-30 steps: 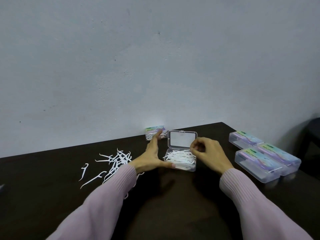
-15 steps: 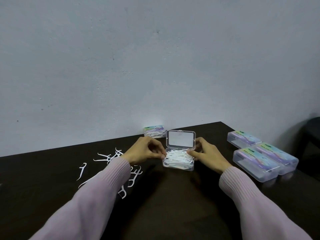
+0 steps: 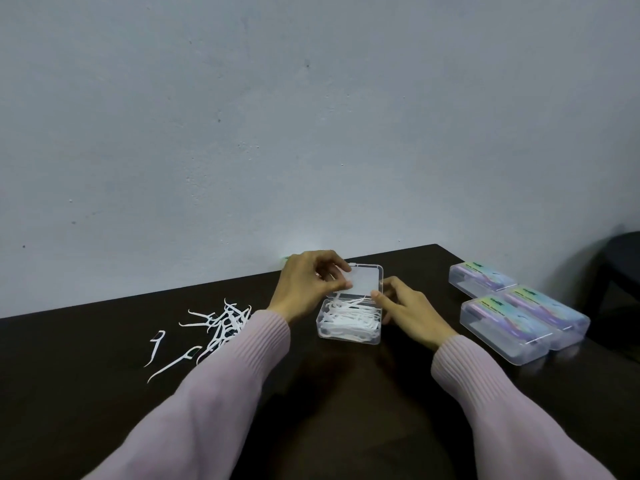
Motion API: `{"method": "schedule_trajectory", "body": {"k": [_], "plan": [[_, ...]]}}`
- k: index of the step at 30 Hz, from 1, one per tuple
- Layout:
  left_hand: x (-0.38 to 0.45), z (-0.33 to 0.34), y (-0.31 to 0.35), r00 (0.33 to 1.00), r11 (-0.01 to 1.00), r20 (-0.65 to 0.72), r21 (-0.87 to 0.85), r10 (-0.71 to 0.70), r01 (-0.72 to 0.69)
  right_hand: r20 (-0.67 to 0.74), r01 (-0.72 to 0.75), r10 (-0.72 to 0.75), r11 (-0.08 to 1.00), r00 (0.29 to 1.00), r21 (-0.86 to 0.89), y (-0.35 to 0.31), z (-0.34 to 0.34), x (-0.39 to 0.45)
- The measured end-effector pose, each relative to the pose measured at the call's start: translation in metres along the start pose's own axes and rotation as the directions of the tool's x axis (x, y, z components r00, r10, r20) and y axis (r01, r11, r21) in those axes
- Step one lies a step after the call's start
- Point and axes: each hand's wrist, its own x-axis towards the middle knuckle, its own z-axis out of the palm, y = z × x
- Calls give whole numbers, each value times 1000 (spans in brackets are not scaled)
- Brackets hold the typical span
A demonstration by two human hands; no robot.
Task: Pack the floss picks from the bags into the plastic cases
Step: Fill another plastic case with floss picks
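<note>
A clear plastic case (image 3: 348, 332) full of white floss picks sits on the dark table, its lid (image 3: 365, 281) raised toward the wall. My left hand (image 3: 310, 287) pinches the lid's left edge with curled fingers. My right hand (image 3: 408, 311) holds the case at its right side, thumb near the lid's lower right corner. A loose pile of white floss picks (image 3: 221, 322) lies to the left, partly hidden by my left sleeve.
Three closed clear cases with coloured labels (image 3: 519, 315) stand at the right of the dark table (image 3: 86, 393). The grey wall runs along the table's far edge. A dark chair (image 3: 620, 271) stands beyond the right corner.
My left hand has risen from the case's left side to the lid and now covers the small pack by the wall. The right hand stays at the case's right side.
</note>
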Motion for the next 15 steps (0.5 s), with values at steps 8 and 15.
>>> {"method": "schedule_trajectory", "body": {"k": [8, 15], "plan": [[-10, 32, 1, 990, 1000, 137, -9, 21, -20, -37, 13, -10, 997, 999, 73, 1, 0, -2], [-14, 17, -13, 984, 991, -166, -128, -66, 45, 145, 35, -43, 998, 988, 60, 2, -3, 0]]}}
